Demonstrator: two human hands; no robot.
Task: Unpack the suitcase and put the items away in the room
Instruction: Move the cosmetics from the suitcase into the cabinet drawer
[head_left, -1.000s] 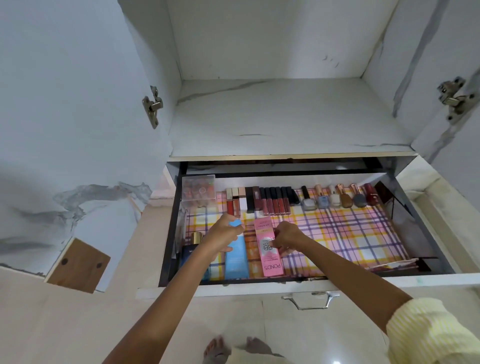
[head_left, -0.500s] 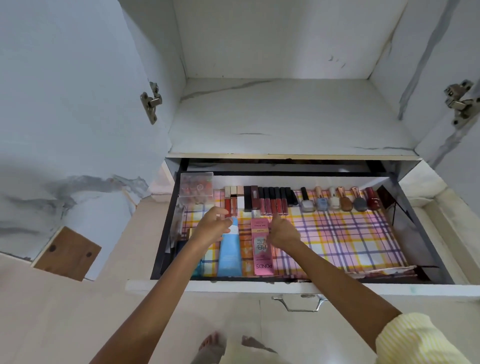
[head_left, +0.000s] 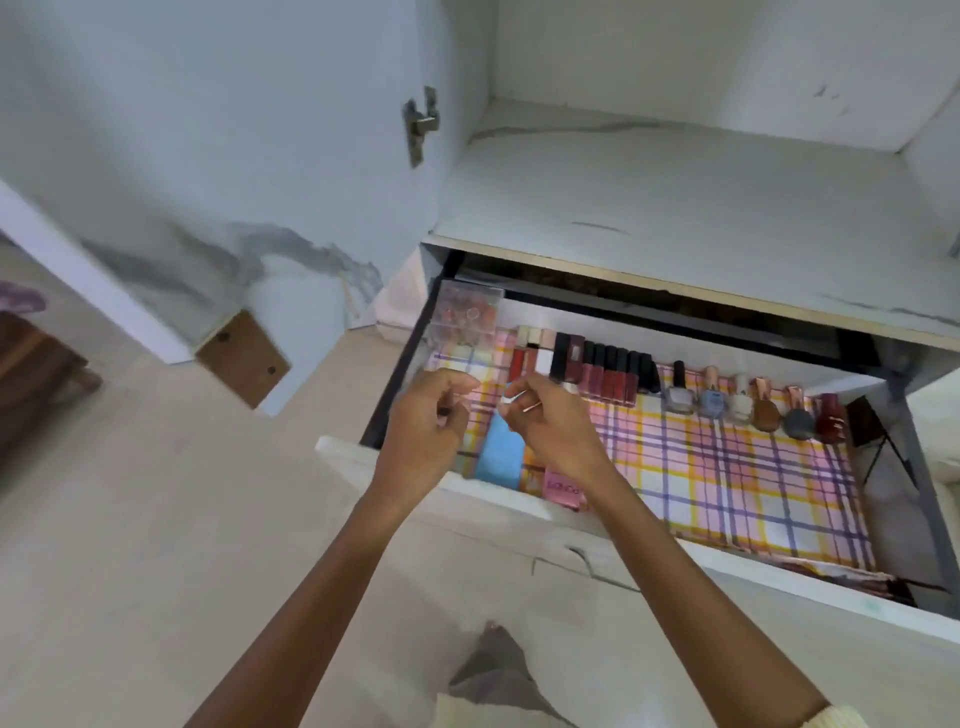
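- L hand & R hand have lifted off tube & box, now above them.
- Both released: fingers loosely curled, holding nothing.
- Blue tube, pink box lie side by side on liner, drawer front-left.

The shelf in front of you wears a matt white laminate with grey marble veining, scuffed in places. The door has the same finish, and its hinge is bright bare metal. The handle on the white drawer looks like thin metal too. Low on the door you see a patch of raw brown wood, unfinished. The plaid liner is a smooth sheet, paper or plastic, with a slight sheen. The box is clear hard plastic. The lip tubes and polish bottles are glossy, some with coppery metallic caps. The blue tube looks matt and the pink carton is shiny card. The floor is smooth and pale. Your sleeve is pale yellow cloth.
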